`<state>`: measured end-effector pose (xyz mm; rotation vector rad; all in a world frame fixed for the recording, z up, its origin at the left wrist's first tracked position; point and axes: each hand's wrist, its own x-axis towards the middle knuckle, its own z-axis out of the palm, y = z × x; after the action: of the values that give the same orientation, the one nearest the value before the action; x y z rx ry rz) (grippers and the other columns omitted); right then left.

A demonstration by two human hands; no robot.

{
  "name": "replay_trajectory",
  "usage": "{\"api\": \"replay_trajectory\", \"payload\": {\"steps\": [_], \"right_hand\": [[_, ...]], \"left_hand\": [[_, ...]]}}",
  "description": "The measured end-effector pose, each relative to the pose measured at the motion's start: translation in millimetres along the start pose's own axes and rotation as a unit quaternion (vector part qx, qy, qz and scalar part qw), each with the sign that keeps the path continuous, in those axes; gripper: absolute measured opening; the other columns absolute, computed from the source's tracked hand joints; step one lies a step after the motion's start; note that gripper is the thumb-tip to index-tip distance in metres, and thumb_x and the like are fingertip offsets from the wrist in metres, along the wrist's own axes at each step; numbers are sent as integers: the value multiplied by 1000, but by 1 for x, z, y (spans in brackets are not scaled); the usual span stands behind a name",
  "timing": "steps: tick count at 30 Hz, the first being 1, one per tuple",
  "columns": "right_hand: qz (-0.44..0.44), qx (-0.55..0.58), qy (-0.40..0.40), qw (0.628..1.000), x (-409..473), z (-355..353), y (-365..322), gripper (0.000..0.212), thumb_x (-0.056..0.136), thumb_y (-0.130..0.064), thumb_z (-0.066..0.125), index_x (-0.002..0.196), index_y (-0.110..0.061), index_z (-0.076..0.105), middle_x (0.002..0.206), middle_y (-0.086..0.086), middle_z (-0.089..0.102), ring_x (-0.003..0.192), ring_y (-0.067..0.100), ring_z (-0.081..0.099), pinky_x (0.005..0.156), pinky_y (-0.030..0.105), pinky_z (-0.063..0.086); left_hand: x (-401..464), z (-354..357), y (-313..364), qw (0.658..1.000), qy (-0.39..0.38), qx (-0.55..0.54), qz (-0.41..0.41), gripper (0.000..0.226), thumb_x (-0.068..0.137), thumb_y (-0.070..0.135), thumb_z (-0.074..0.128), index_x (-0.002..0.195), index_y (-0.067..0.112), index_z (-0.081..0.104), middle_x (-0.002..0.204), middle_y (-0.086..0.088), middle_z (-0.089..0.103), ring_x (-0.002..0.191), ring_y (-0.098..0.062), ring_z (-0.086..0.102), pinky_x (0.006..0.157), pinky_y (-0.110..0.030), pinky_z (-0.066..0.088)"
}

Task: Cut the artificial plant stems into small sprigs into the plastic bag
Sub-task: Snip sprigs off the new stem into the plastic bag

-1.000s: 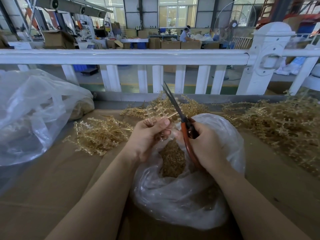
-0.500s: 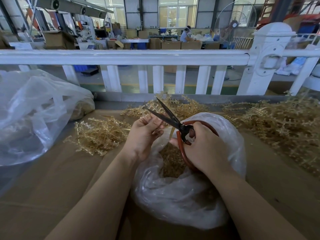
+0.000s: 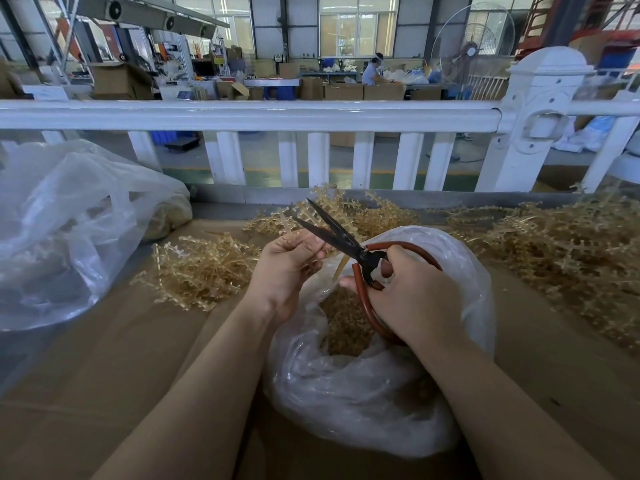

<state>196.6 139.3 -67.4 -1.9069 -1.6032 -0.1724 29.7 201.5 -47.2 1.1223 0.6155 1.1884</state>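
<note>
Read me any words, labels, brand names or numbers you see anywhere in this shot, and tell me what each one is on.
None can be read.
Scissors: no brand mark visible.
Plastic bag: no print visible.
Cardboard boxes in the background: markings, if any, too small to read.
Green and yellow sign on the far wall: too blurred to read.
Yellow sign near the machines: too blurred to read.

Plastic bag (image 3: pixel 363 393) sits on the table (image 3: pixel 104 375), stem piles (image 3: pixel 201 268) left, right and behind.
</note>
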Motion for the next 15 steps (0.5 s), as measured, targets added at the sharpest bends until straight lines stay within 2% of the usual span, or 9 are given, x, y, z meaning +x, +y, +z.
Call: {"api": "replay_trajectory", "payload": {"steps": [4, 15], "right_hand": [[-8, -9, 33, 999, -4, -2, -2, 58, 72, -89, 50, 67, -34, 32, 55, -15, 44, 49, 1, 43, 45, 17, 24], [-15, -5, 50, 999, -6, -5, -6, 59, 75, -81, 58, 61, -32, 28, 51, -16, 33, 45, 0, 33, 47, 17, 19]], "left_hand": [[0, 1, 0, 1000, -4, -2, 8, 34, 89, 1, 60, 64, 19, 74, 61, 4, 61, 57, -3, 54, 61, -15, 46], [-1, 0, 0, 1000, -8, -15, 1, 13, 78, 13, 69, 70, 19, 77, 69, 5, 67, 63, -4, 53, 63, -15, 46]]}}
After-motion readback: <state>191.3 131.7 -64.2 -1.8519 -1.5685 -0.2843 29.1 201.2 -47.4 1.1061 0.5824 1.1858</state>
